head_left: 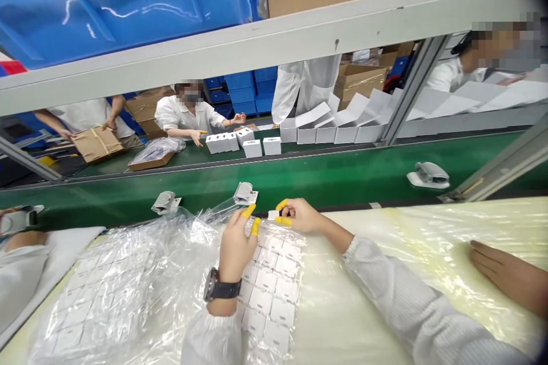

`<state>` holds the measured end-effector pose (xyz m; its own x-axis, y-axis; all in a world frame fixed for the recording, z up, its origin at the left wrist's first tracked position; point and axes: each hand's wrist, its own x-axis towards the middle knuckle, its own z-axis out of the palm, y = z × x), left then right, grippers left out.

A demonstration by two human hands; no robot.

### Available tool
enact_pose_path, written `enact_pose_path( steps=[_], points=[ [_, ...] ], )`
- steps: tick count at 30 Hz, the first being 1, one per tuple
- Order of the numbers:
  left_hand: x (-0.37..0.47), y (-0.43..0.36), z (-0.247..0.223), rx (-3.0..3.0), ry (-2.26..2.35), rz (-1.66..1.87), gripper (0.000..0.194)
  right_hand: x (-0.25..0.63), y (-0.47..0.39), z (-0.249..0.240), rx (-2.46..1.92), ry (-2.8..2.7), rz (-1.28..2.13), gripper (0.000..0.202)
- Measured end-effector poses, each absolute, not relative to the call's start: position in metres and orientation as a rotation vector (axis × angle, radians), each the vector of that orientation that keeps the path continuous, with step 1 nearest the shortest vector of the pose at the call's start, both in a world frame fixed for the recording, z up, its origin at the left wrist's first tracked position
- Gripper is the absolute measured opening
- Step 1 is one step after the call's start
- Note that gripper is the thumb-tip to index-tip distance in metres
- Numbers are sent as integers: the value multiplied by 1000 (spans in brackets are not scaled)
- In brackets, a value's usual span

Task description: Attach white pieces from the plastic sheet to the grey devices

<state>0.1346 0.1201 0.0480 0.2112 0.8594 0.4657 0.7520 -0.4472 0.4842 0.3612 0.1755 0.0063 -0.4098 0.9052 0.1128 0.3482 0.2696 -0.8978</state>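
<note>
Yellow finger covers are on the fingertips of both my hands. My left hand (237,242), with a black watch at the wrist, has its thumb and finger apart and nothing between them. Just beyond its fingertips a grey curled device with a white tag (245,193) lies on the green conveyor belt (299,179). My right hand (302,215) pinches a small white card (273,215) between thumb and finger. Below my hands, rows of white cards (274,285) lie in clear plastic. More rows of cards (98,291) show through crumpled plastic film to the left.
More grey devices (166,202) are spaced along the belt. Another person's hand (509,279) rests on the plastic-covered table at right. Across the belt, people handle white boxes (252,148). A shelf rail (214,51) with a blue bin (120,5) crosses above.
</note>
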Motion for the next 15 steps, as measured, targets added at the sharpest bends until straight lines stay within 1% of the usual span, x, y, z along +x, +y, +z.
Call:
enact_pose_path(
  steps=[4,7,11,15],
  points=[
    [135,159,84,2494,1577,722,39,362,197,8,-1313,-2046,735,38],
    [139,202,93,2496,1757,533,41,356,218,12,-1455,-2164,461,35],
    [140,245,72,2440,1845,249,36,346,244,8,-1522,-2295,317,34],
    [137,261,45,2469,1785,206,38,341,261,0,-1513,-2386,281,35]
  ],
)
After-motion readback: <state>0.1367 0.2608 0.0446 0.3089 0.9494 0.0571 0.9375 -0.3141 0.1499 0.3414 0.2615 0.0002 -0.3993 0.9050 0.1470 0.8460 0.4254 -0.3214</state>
